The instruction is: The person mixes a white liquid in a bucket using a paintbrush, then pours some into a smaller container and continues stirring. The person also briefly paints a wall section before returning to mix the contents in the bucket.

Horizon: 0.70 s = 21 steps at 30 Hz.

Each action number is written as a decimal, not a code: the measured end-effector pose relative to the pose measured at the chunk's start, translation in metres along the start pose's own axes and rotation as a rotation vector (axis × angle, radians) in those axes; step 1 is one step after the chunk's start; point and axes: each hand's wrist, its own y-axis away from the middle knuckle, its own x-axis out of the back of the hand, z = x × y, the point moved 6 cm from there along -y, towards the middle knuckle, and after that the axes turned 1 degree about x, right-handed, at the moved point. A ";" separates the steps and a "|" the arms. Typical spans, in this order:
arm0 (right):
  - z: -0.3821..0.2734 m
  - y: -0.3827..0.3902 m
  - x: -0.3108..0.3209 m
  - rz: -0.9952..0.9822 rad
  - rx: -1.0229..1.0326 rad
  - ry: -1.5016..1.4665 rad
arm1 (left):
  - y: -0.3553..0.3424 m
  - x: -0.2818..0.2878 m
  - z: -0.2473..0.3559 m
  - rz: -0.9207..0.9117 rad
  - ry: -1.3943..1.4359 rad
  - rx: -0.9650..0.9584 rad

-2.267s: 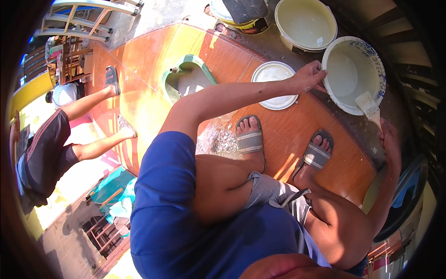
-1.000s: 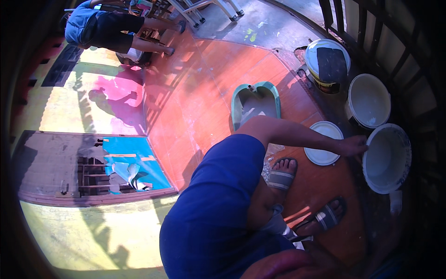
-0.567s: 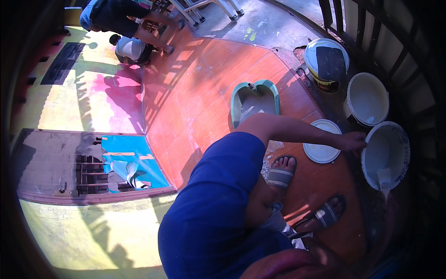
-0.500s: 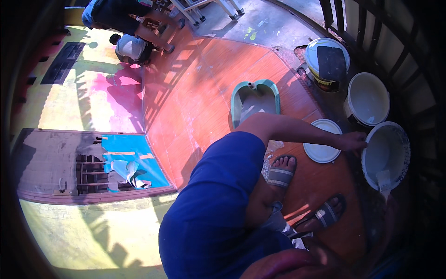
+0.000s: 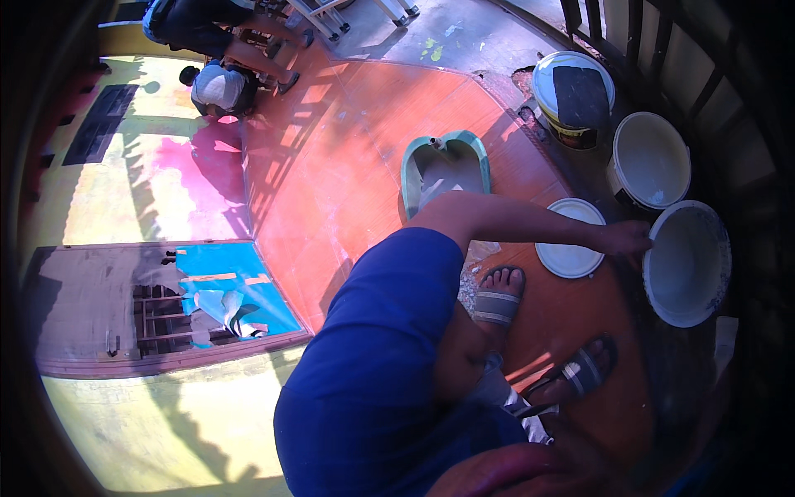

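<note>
My left hand [image 5: 628, 238] reaches across to the right, its fingers closed on the near rim of a white bucket [image 5: 714, 286]. The bucket is tipped, its mouth facing me, with pale smears on its rim. Below the bucket's lower edge, at the dark right side, is a pale flat-bladed tool [image 5: 725, 341], a brush or scraper; I cannot tell which. My right hand [image 5: 710, 396] is at its lower end, dim in deep shadow, and seems to hold it. The tool stands apart from the bucket.
Beside the bucket lies a round white lid [image 5: 571, 238]. Another open bucket [image 5: 652, 161] and a lidded one [image 5: 573, 95] stand along the dark railing [image 5: 633, 41]. A green-edged trough [image 5: 447, 166] rests on the orange floor. Two people are at the far left, near a yellow wall [image 5: 190, 199].
The pale tool has come out of the bucket's mouth and moved down and right. The bucket has shifted slightly up in view, my left hand still on its rim.
</note>
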 end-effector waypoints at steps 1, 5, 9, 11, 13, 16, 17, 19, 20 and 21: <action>-0.010 0.001 -0.010 0.004 0.075 -0.006 | 0.003 0.001 0.003 -0.002 0.037 -0.034; -0.047 0.000 -0.062 0.051 0.372 0.010 | 0.003 -0.001 0.006 -0.076 0.164 -0.004; -0.057 0.006 -0.090 0.215 0.607 0.469 | 0.005 -0.001 0.008 -0.036 0.122 0.038; -0.053 0.010 -0.091 0.251 0.624 0.565 | 0.008 -0.002 0.014 -0.025 0.104 0.016; -0.043 0.013 -0.084 0.161 0.503 0.440 | 0.008 -0.004 0.020 -0.008 0.102 0.012; -0.046 0.024 -0.073 0.183 0.522 0.459 | 0.007 -0.004 0.025 -0.024 0.068 0.022; -0.050 0.028 -0.070 0.214 0.563 0.502 | 0.006 -0.004 0.025 -0.019 0.063 0.026; -0.047 0.031 -0.062 0.154 0.494 0.534 | 0.005 -0.003 0.022 -0.016 0.063 0.039; -0.044 0.032 -0.059 0.125 0.462 0.548 | 0.004 -0.002 0.021 -0.018 0.067 0.044; -0.042 0.034 -0.055 0.123 0.464 0.568 | 0.003 -0.001 0.018 -0.002 0.062 0.072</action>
